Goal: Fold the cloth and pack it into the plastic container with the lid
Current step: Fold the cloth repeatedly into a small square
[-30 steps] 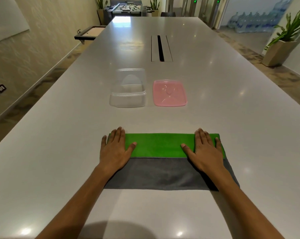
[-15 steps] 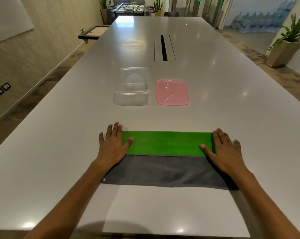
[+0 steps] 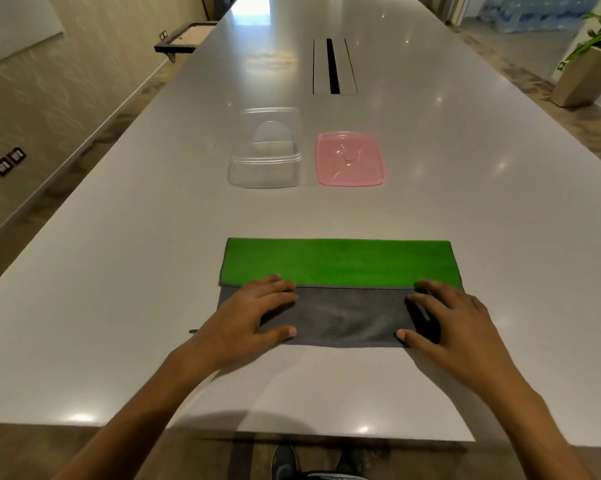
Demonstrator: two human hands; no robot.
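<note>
The cloth (image 3: 340, 263) lies flat near the table's front edge, its far half folded toward me as a green band over a grey band (image 3: 347, 317). My left hand (image 3: 250, 317) arches over the grey band's left end, and my right hand (image 3: 448, 317) over its right end. On each hand the fingertips touch the green fold's edge and the thumb rests on top by the near hem, with nothing lifted. The clear plastic container (image 3: 264, 161) stands open and empty beyond the cloth. Its pink lid (image 3: 350, 159) lies flat just to the right of it.
The long grey table (image 3: 119, 289) stretches far ahead, with a cable slot (image 3: 333, 65) in its middle beyond the container. A potted plant (image 3: 590, 71) stands on the floor to the right. My shoes (image 3: 285, 462) show below the front edge.
Both hands have slid back from the green band's ends onto the grey band and arched up from lying flat. The view has tilted down and closer.
</note>
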